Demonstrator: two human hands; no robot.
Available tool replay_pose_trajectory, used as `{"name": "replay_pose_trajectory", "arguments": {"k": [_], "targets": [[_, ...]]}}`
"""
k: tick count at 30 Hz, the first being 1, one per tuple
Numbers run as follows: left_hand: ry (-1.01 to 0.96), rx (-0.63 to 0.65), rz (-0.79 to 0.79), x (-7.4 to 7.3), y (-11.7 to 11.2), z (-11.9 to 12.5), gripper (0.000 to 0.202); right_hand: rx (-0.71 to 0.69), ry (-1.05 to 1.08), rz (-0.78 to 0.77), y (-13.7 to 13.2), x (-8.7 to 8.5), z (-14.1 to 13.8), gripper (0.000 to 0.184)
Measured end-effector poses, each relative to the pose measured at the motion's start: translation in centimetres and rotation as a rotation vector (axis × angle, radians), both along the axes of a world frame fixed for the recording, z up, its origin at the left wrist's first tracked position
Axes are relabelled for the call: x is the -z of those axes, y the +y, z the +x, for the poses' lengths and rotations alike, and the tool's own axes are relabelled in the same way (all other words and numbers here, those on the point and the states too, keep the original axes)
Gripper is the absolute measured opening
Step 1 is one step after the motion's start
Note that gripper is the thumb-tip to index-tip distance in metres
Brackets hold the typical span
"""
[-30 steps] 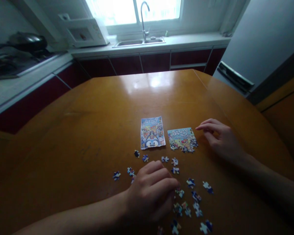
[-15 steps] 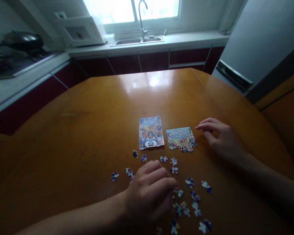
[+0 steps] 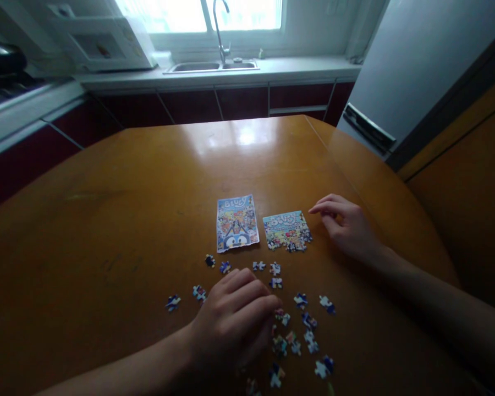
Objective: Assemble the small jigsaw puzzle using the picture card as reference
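Note:
My left hand (image 3: 234,322) hovers low over the loose jigsaw pieces, its fingers curled and drawn together. Its thumb and fingertips are turned away, so anything between them is hidden. Close by its fingertips lie several jigsaw pieces (image 3: 309,320), blue, white and multicoloured. My right hand (image 3: 346,224) rests on the table with fingers loosely stretched and holds nothing. Just left of those fingers is a partly joined jigsaw puzzle (image 3: 286,228), its lower edge ragged. A printed picture sheet (image 3: 236,223) with a blue cartoon dog lies left of the puzzle.
All of this lies on a glossy brown wooden table (image 3: 148,181). Beyond it are a counter with a sink (image 3: 198,67) and tap, and a white microwave (image 3: 103,47). A grey fridge (image 3: 416,60) stands at right, a dark pan (image 3: 2,58) at far left.
The whole view has swung to the right, so everything sits further left in it. Against the table, both hands and the pieces look nearly unmoved.

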State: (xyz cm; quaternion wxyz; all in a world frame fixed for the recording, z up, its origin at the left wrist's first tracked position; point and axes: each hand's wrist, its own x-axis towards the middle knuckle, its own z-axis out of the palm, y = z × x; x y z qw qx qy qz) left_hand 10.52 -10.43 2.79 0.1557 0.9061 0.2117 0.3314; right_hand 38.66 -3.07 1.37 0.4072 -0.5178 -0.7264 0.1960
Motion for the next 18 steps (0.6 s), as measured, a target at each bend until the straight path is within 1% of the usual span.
{"name": "replay_pose_trajectory", "arguments": {"k": [6,10,14,18], "targets": [[0.023,-0.078,0.037,0.7,0.1,-0.2,0.022,0.011,0.022,0.021,0.2,0.3,0.1,0.025],[0.083,-0.163,0.078,0.7,0.4,-0.3,0.024,0.007,0.026,0.036,0.3,0.5,0.3,0.026],[0.123,-0.236,0.146,0.7,0.8,-0.4,0.021,0.01,0.01,0.047,0.2,0.7,0.4,0.026],[0.154,-0.276,0.19,1.0,1.2,-0.6,0.017,0.01,0.006,0.052,0.2,0.8,0.4,0.025]]}}
